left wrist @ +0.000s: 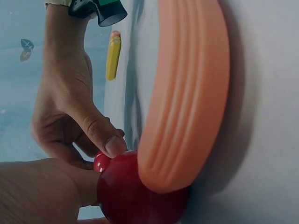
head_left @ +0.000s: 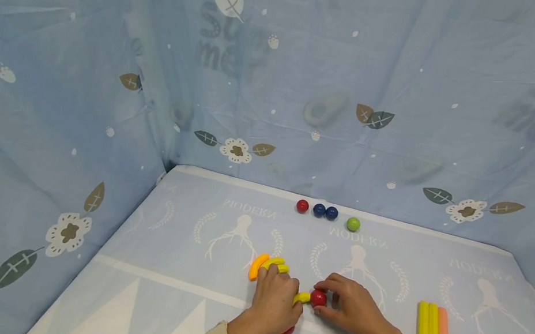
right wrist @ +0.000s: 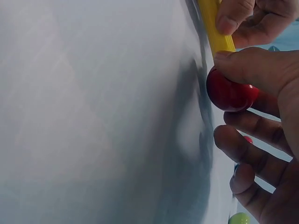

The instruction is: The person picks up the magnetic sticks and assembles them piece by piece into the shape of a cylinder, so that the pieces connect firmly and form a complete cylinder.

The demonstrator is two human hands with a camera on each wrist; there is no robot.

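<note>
"What are the hands gripping?"
"From my remote station, I see the left hand (head_left: 272,305) pinching a yellow rod (head_left: 301,298), and the right hand (head_left: 352,309) pinching a red ball (head_left: 318,298) at its end."
"Touching?"
"I can't tell; in my right-wrist view, the right hand hides that spot."
"Anything else covered?"
"A second red ball (left wrist: 140,193), mostly behind the left hand from above. My left-wrist view shows it by a salmon curved stick (left wrist: 187,102), both cut off."
</note>
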